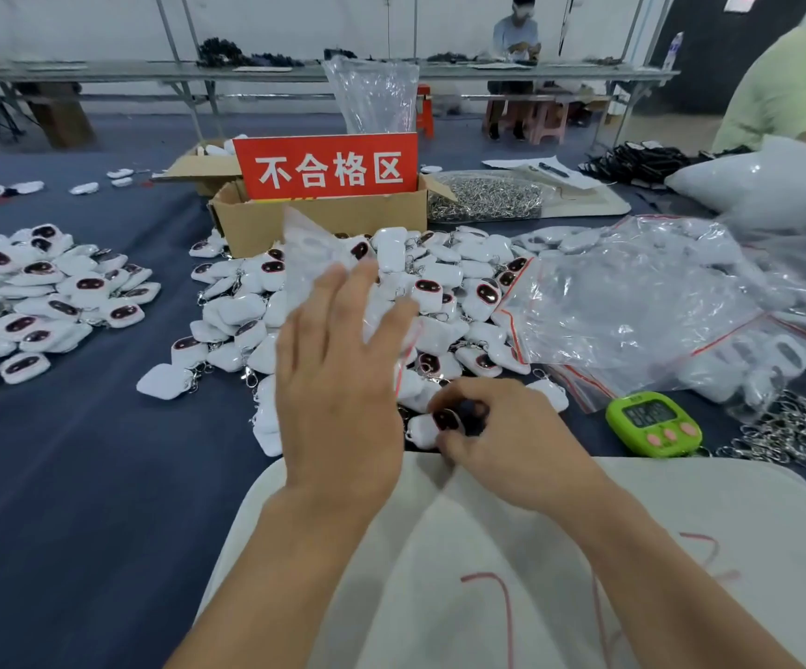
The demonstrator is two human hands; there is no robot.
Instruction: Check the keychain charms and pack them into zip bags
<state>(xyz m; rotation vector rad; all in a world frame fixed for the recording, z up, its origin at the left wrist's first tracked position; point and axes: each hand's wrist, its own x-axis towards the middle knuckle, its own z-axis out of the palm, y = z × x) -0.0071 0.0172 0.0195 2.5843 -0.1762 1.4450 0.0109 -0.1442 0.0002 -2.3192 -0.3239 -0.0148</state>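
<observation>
Fingers of the left hand are straight and slightly spread against a clear zip bag, raised over the charm pile. The right hand has curled fingers pinching one white charm at the pile's near edge, left of a green timer.

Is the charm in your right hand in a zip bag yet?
Out. The right hand pinches the bare charm; the zip bag is up by the left hand.
</observation>
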